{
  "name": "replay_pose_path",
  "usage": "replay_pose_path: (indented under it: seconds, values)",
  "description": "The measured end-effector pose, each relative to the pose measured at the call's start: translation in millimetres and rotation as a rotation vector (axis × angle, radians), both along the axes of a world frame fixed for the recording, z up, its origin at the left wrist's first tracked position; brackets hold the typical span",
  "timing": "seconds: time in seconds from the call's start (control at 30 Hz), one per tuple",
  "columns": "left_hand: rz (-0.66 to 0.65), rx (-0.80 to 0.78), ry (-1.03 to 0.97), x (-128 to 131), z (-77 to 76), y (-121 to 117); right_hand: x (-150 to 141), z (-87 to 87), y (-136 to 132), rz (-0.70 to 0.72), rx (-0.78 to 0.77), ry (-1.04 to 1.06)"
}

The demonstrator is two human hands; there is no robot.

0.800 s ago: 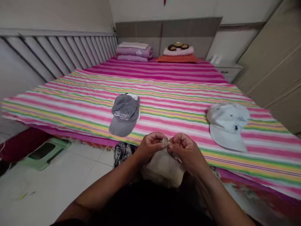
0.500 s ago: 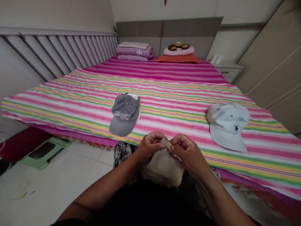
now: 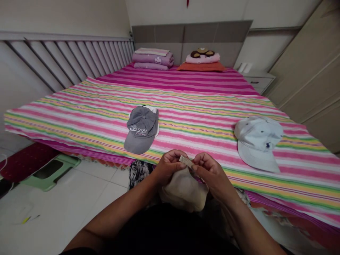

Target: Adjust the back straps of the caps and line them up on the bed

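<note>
A beige cap (image 3: 183, 191) sags from its narrow strap (image 3: 186, 162), pinched close between the fingers (image 3: 201, 163) of the left hand (image 3: 168, 167) and right hand (image 3: 212, 175) at a striped bed (image 3: 186, 138).

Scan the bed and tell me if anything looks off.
The gray baseball cap sits on a white item poking out beneath it, unlike the white baseball cap, which lies alone on the striped bedsheet.
</note>
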State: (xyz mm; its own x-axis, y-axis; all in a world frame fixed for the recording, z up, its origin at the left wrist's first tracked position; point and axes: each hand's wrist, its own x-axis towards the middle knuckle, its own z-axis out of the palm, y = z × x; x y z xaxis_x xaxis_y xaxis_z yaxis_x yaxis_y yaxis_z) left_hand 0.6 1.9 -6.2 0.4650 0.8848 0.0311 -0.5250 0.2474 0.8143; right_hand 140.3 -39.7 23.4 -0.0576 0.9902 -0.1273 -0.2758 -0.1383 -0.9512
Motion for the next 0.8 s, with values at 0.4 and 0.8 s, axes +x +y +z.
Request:
replay_pose_path:
  seconds: [0.4,0.8]
  values:
    - [-0.010,0.035,0.000,-1.0,-2.0,1.3,0.1,-4.4,0.7,-0.008,-0.003,0.030]
    - [-0.076,0.136,0.156,-4.7,1.1,1.2,-1.0,-9.2,2.3,-0.071,-0.038,0.091]
